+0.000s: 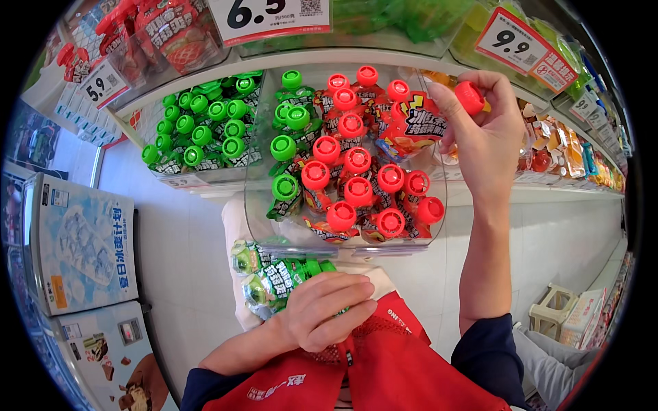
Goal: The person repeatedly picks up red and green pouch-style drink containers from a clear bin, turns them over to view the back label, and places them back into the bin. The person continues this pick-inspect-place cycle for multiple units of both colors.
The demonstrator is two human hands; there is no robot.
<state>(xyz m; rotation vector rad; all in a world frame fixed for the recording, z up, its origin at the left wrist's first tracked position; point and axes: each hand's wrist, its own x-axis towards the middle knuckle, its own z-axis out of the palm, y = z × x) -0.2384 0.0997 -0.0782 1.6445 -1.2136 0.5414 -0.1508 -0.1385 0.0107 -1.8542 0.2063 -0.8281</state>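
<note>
My right hand (486,118) grips the red cap (469,97) of a spouted drink pouch at the upper right. A red pouch body (411,126) with printed lettering hangs just left of the fingers. Below it stands a clear plastic bin (252,205) holding several red-capped pouches (358,191) and a column of green-capped pouches (283,148) along its left side. My left hand (329,308) is curled over several green pouches (277,277) held against my lap. Its fingers and back hide part of those pouches.
More green-capped pouches (200,134) fill the shelf section at left. Price cards (272,18) line the shelf edge above. A freezer cabinet (82,241) stands at left. At lower right are a beige plastic stool (552,311) and another person's grey-clothed leg (550,354).
</note>
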